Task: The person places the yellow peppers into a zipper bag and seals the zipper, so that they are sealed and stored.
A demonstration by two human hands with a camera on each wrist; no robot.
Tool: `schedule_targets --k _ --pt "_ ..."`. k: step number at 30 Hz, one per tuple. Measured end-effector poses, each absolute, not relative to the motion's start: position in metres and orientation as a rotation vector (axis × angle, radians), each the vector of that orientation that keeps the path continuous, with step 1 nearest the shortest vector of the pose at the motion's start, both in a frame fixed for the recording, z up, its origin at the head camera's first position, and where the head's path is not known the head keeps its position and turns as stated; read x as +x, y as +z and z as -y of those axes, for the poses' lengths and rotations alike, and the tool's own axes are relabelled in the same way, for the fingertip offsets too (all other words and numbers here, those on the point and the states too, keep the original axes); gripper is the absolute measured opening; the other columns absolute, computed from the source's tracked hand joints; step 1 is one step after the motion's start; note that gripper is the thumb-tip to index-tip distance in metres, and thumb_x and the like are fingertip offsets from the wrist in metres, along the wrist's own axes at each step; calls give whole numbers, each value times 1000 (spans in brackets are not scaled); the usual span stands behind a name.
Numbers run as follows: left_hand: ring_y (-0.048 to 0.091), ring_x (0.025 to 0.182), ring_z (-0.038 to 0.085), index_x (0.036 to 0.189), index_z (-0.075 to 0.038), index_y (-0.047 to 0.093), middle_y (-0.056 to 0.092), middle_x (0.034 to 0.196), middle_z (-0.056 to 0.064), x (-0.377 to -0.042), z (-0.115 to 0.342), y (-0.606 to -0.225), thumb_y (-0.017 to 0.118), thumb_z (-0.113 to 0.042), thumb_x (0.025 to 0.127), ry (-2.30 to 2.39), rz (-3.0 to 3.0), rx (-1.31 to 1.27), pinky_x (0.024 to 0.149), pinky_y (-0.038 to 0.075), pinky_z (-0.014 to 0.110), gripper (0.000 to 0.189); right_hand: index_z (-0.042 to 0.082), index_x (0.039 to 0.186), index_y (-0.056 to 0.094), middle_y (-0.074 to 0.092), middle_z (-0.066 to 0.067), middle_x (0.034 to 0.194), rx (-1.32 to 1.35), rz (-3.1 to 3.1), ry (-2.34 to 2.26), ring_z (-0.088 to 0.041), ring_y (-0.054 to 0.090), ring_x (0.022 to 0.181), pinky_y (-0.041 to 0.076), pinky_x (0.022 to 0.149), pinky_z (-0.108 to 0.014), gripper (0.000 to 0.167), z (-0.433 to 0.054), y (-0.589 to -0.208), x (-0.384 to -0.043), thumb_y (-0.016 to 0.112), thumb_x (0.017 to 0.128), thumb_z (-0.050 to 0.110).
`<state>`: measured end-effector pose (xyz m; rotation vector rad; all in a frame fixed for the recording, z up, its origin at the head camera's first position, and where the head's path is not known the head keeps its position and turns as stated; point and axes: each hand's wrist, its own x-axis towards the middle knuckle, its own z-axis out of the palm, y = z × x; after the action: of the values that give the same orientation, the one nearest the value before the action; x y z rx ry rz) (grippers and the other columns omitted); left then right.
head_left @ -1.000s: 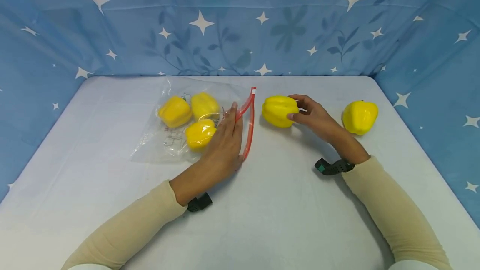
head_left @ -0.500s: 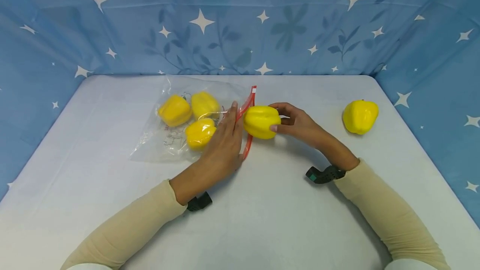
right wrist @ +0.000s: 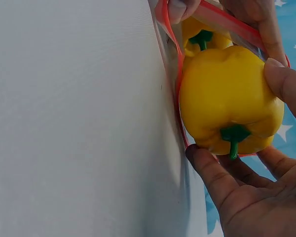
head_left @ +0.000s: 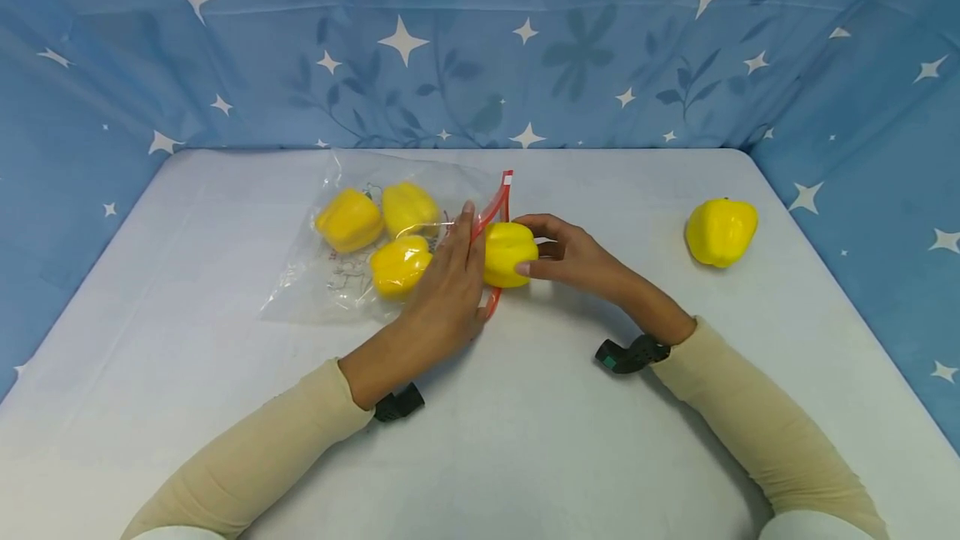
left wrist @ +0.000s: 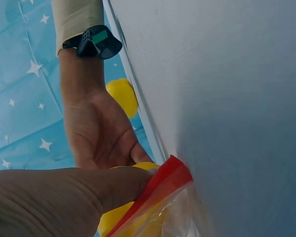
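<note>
A yellow bell pepper point(head_left: 507, 257) sits in the red-edged mouth of a clear zip bag point(head_left: 303, 286). My right hand point(head_left: 581, 261) grips this pepper from the right, thumb on one side and fingers on the other. In the right wrist view its green stem point(right wrist: 234, 133) faces my palm. My left hand point(head_left: 444, 294) lies along the bag's mouth with fingers straight. Its thumb point(left wrist: 121, 187) touches the red edge point(left wrist: 170, 173) in the left wrist view. Inside the bag are 3 more bell peppers point(head_left: 349, 222), the nearest partly hidden by my left hand.
Another yellow bell pepper point(head_left: 722, 232) stands at the table's right side. The white table point(head_left: 540, 440) ends at a blue star-patterned curtain point(head_left: 480, 40) behind and at the sides. Each wrist wears a black strap device point(head_left: 633, 354).
My right hand has carried the bell pepper leftward and slightly nearer, from beside the bag into its mouth. The left hand and the peppers in the bag have stayed in place.
</note>
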<state>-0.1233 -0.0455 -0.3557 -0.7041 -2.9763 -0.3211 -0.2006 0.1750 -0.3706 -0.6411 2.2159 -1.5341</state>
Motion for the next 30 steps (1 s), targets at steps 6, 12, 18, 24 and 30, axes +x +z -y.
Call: schedule_targets --k 6,12,18,24,30 --pt "1 147 30 153 5 2 -28 156 14 -122 44 -356 80 -29 82 -263 2979 -705 116 10 39 111 8 143 43 50 -5 138 -696 -2228 -1505 -26 57 114 48 96 -34 64 -167 -371 -202 73 87 16" --pt "0 147 29 153 3 -3 -26 157 14 -122 44 -355 81 -28 80 -266 2971 -704 116 10 38 115 5 144 43 49 -8 138 -773 -2213 -1496 -27 57 114 49 95 -34 65 -158 -371 -204 73 87 12" --pt "-9 147 28 152 5 -4 -22 158 18 -123 46 -356 81 -26 81 -263 2938 -746 116 7 39 115 2 142 43 50 -10 138 -819 -2185 -1498 -28 57 114 50 94 -34 63 -149 -373 -206 73 87 10" --pt "-6 147 29 152 7 1 -19 158 19 -124 46 -358 80 -23 80 -287 2905 -767 117 7 38 110 2 141 44 51 -9 135 -838 -2202 -1483 -26 58 112 50 93 -34 64 -142 -375 -207 74 86 11" --pt "-2 147 30 152 8 3 -17 159 20 -125 47 -358 80 -21 80 -296 2881 -770 117 7 39 108 0 138 46 52 -10 133 -817 -2198 -1489 -27 58 114 49 94 -34 60 -134 -375 -207 73 86 8"
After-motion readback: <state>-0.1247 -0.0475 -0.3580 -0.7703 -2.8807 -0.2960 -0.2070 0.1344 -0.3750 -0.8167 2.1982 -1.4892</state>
